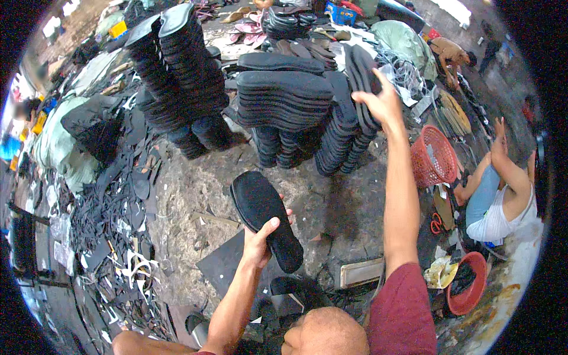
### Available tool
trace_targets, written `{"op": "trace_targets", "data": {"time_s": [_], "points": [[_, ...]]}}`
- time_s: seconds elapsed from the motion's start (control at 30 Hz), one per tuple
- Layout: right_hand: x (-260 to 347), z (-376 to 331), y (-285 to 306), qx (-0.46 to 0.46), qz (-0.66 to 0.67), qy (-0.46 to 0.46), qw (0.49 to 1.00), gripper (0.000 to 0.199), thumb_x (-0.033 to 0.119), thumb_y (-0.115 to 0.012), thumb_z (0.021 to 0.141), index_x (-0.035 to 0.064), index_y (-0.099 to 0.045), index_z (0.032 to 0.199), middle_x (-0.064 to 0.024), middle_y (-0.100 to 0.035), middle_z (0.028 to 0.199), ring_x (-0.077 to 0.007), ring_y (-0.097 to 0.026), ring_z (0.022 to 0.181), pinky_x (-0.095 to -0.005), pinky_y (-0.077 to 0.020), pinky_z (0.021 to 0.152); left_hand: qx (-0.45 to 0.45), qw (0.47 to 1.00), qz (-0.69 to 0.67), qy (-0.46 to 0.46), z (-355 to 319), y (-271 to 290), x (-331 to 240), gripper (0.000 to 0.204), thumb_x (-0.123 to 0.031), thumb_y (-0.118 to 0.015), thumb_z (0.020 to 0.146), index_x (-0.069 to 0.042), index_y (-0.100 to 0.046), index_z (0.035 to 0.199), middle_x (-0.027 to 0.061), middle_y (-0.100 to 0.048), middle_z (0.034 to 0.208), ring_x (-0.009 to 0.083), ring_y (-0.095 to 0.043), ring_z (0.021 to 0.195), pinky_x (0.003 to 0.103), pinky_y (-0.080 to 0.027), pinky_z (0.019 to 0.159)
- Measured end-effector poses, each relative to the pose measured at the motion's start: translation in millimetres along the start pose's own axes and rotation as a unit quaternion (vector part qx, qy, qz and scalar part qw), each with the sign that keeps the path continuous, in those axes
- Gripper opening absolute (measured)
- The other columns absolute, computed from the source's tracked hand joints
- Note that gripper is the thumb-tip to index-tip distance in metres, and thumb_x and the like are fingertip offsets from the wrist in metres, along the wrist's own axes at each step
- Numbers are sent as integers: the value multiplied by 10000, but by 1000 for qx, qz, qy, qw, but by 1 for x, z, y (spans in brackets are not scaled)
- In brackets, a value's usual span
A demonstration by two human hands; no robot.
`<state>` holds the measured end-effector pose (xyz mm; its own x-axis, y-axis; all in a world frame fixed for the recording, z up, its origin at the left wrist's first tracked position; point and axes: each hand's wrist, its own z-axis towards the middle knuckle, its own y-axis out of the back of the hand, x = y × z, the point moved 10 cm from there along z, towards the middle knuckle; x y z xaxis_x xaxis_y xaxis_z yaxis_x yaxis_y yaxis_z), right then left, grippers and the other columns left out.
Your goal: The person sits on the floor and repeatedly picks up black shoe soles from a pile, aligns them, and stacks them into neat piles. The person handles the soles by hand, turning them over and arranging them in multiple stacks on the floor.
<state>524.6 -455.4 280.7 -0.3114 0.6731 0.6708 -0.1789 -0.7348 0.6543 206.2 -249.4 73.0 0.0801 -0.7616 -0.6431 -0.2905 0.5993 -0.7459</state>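
Observation:
My left hand [259, 244] is closed around a black shoe sole [260, 201], thumb on its upper face and fingertips showing at the far edge. The sole is held tilted above the floor. My right arm is stretched far forward. At its end my right hand [386, 107] has thumb and fingers spread at the edge of the rightmost pile of black soles [358, 71]. Whether it presses on the pile I cannot tell. Left of that pile, more soles lie stacked crosswise [284, 97] on top of others.
Tall columns of black soles [183, 65] stand at the far left. Black scraps [127, 177] litter the left floor. On the right are a red plastic basket [435, 158], red-handled scissors [436, 223], a red basin [480, 284] and a seated person [503, 201]. A dark sheet [222, 266] lies below my left hand.

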Motion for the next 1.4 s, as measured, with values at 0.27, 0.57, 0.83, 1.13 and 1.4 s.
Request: {"op": "trace_targets", "data": {"time_s": [0.27,0.57,0.83,1.13,1.4], "points": [[-32,57,-6,-59,-219,-96,969,948,335,-846,640,202,-492,1510,-176,-615,1403,-343,-624,1252,-441,-492,1055,-15,998,-31,46,-8,43,2,773,-313,-760,815,-9,-457,1458,197,-642,1293,287,-693,1042,425,-580,906],[-37,49,29,-123,-172,-31,977,850,516,-818,738,95,-572,1435,-227,-645,1333,-372,-643,1210,-458,-503,1023,4,992,-105,66,1,47,1,785,-374,-656,836,24,-430,1474,222,-640,1285,319,-684,1059,435,-567,933],[43,-7,-20,-187,-121,125,967,701,603,-636,915,24,-646,1309,-331,-487,1453,-448,-458,1378,-498,-370,1143,18,985,-171,34,7,17,-9,771,-455,-572,874,19,-436,1468,249,-603,1360,368,-646,1145,455,-522,1003],[111,-295,-97,236,200,112,944,842,263,-912,694,43,-562,1429,-259,-530,1451,-374,-504,1372,-438,-366,1168,42,997,-60,31,6,-6,-26,752,-628,-422,1004,-71,-428,1508,119,-535,1474,300,-527,1333,449,-387,1151],[49,-70,24,-116,48,78,989,744,263,-831,742,62,-586,1415,-237,-674,1265,-352,-679,1128,-411,-514,996,109,986,99,-78,3,-20,-65,1007,-518,-731,861,-41,-240,1600,212,-337,1611,363,-385,1461,479,-304,1204]]}}
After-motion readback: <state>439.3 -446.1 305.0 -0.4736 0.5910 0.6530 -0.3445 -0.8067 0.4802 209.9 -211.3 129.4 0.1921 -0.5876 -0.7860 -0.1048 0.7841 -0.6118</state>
